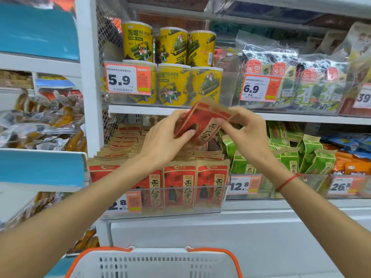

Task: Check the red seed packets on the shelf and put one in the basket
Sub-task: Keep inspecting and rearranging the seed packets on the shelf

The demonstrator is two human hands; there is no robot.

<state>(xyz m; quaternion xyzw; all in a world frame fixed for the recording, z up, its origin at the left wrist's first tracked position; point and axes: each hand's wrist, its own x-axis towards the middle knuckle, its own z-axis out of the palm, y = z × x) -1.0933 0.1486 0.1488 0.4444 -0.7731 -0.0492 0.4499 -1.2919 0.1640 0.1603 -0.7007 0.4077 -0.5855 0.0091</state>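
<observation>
Both bare forearms reach forward and converge. The left hand [162,135] and right hand [244,131] have their fingers curled, pinching one thing between them.

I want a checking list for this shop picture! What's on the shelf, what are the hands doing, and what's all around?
Surface: white shelf with a clear bin at its front.
Job's things: one red seed packet lifted above the bin, tilted; rows of red seed packets stand upright in the bin; basket below, white with orange handles, inside hidden.
Clutter: green packets beside the red ones; yellow cans on the shelf above; price tags.
Grippers: left hand and right hand both pinch the lifted packet.
Cables: nothing seen.
Surroundings: blurred snack bags on the left shelves.
</observation>
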